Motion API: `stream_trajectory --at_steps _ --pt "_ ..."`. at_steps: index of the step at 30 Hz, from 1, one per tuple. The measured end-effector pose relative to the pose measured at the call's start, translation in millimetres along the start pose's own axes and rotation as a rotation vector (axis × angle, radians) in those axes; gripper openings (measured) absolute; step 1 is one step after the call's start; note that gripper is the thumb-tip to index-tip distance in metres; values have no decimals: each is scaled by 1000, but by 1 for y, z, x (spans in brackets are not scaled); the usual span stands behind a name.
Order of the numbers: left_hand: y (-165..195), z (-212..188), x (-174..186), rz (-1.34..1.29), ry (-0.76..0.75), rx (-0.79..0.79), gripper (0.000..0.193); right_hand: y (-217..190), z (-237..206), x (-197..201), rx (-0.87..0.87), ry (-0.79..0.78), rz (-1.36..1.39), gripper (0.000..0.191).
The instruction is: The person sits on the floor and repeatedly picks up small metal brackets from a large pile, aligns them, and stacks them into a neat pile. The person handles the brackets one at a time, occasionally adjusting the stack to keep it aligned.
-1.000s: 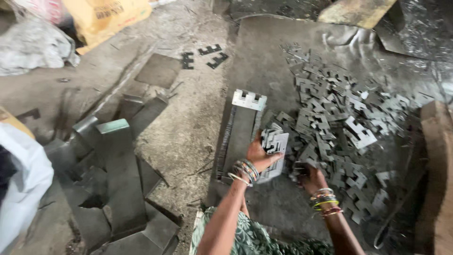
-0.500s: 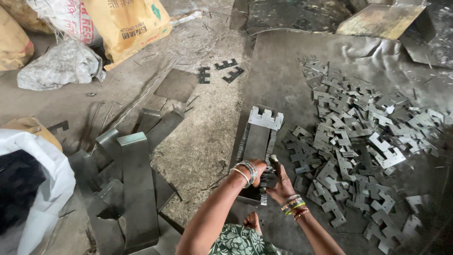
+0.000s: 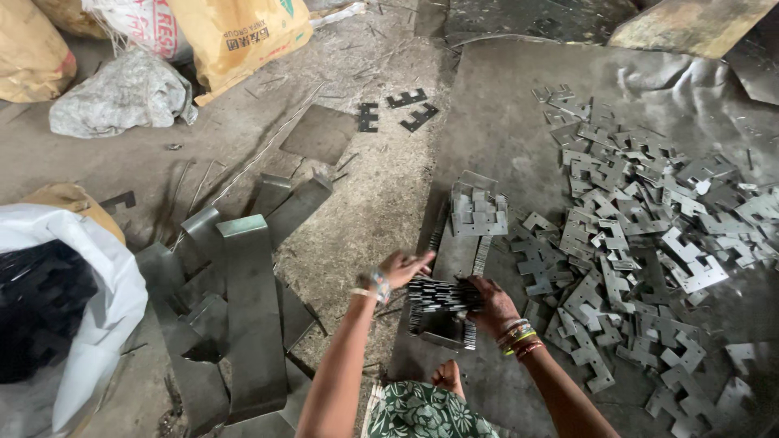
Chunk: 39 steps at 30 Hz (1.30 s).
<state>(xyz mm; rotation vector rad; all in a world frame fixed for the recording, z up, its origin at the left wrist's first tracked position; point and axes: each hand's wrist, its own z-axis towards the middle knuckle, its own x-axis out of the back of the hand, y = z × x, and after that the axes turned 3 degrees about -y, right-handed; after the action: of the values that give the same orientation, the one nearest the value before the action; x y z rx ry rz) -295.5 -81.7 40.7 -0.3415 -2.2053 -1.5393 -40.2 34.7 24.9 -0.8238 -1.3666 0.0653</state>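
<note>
Both my hands hold a stack of thin stamped metal plates [image 3: 438,296] on edge, low in the middle of the view. My left hand [image 3: 399,268] presses the stack's left end with the fingers partly spread. My right hand [image 3: 489,304] grips the right end. The stack rests on a row of aligned plates [image 3: 456,253] that runs away from me to a notched bundle [image 3: 479,211]. A large loose pile of the same grey notched plates [image 3: 641,227] is spread over the metal sheet [image 3: 503,122] to my right.
Bent metal strips [image 3: 247,308] lie on the dirt floor at left. A white sack with dark contents [image 3: 57,316] stands at far left. Yellow and grey sacks [image 3: 235,32] sit at the top left. Three dark plates [image 3: 398,109] lie apart on the floor.
My view has tilted up and back. Both hands have come together on the plate stack and pulled it nearer along the row; a second ago the right hand was in the loose pile.
</note>
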Motion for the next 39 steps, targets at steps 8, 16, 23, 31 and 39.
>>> stream_trajectory --at_steps 8,16,23,31,39 --pt "21 -12 -45 -375 343 59 86 -4 5 -4 169 238 -57 83" --pt "16 17 -12 -370 109 94 65 -7 8 -5 41 143 152 75" --pt "-5 -11 -5 -73 134 37 41 -7 10 -2 72 86 22 65" --pt "-8 -35 -7 161 208 -205 45 -7 10 2 -1 8 -115 68" --pt "-42 -38 -14 346 389 -90 31 -7 7 4 -19 -2 3 75"
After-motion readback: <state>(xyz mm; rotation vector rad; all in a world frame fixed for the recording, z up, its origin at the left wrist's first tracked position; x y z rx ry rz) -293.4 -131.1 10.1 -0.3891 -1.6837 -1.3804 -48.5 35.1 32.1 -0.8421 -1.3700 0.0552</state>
